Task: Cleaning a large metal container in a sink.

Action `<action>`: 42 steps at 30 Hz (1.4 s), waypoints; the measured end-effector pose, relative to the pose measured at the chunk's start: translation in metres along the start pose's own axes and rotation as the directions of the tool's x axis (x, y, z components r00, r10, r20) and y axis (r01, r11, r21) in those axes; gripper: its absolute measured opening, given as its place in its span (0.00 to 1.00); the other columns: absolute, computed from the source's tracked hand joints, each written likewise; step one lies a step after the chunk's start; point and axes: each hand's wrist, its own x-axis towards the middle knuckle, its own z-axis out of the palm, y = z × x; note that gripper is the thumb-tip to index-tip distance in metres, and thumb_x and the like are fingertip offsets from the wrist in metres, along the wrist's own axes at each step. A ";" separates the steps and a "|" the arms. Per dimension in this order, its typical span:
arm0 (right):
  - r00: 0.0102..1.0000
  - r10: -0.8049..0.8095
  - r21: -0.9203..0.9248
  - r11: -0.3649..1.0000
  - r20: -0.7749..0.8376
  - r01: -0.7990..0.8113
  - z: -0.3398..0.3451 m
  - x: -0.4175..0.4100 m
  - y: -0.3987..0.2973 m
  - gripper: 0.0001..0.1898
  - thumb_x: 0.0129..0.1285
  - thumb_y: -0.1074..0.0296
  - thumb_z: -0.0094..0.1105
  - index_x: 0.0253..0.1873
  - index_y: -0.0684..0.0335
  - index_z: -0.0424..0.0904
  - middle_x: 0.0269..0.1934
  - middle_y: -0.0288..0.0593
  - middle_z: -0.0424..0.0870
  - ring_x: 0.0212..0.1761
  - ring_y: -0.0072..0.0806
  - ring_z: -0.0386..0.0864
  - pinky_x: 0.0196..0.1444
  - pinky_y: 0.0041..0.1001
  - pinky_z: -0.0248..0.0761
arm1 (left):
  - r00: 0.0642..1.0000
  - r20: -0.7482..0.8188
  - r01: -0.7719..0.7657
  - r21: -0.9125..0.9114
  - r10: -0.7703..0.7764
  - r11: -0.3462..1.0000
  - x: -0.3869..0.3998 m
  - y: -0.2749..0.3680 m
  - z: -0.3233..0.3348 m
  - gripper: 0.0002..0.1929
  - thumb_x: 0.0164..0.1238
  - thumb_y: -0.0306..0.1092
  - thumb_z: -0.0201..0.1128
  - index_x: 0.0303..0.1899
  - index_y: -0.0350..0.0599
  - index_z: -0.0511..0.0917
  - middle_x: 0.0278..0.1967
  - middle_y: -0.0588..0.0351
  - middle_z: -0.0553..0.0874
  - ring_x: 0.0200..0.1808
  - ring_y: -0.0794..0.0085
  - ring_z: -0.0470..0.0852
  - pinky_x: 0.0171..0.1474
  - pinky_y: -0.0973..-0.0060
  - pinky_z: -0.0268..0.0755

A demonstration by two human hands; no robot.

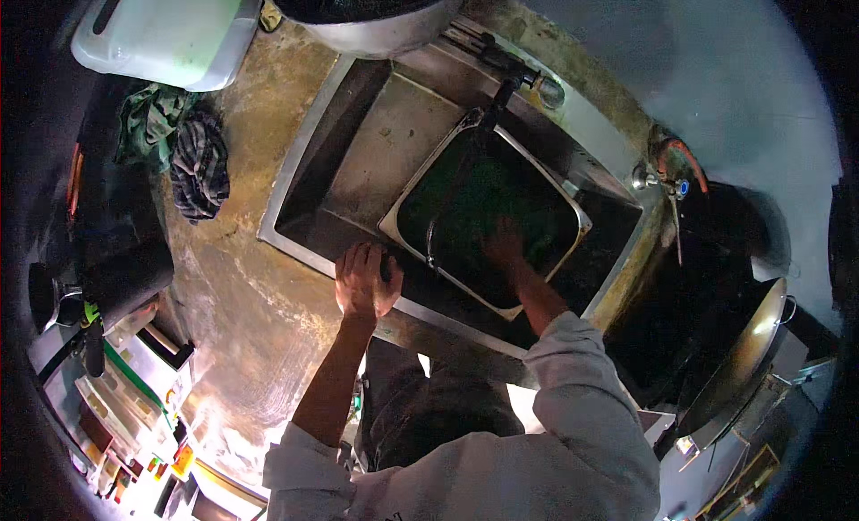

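Observation:
A metal sink [295, 145] set in a worn counter holds a rectangular metal basin [530, 152], filled with what looks like dark greenish water. My right hand [504, 242] reaches down into the basin, blurred and dim; whether it grips anything below cannot be told. On the sink's near rim rests my left hand [368, 272], its fingers bent over the edge. A dark faucet [503, 98] extends over the basin from the far side, and a thin stream or spout end [431, 246] shows near the basin's left side.
A white plastic jerrycan [168, 31] and a large metal pot [389, 31] stand at the far left. Crumpled cloths [200, 165] lie on the counter [255, 313]. To the right are a hose [688, 158] with a valve and a large round metal pan [738, 366].

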 end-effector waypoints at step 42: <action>0.958 -0.283 -0.367 0.896 -0.040 0.249 0.095 0.080 0.012 0.35 0.67 0.38 0.41 0.71 0.55 0.60 0.71 0.55 0.59 0.70 0.47 0.62 0.70 0.47 0.56 | 0.998 0.043 0.045 -0.069 -0.042 0.997 0.006 0.013 0.007 0.12 0.48 0.39 0.62 0.32 0.44 0.75 0.32 0.51 0.81 0.38 0.58 0.80 0.44 0.63 0.69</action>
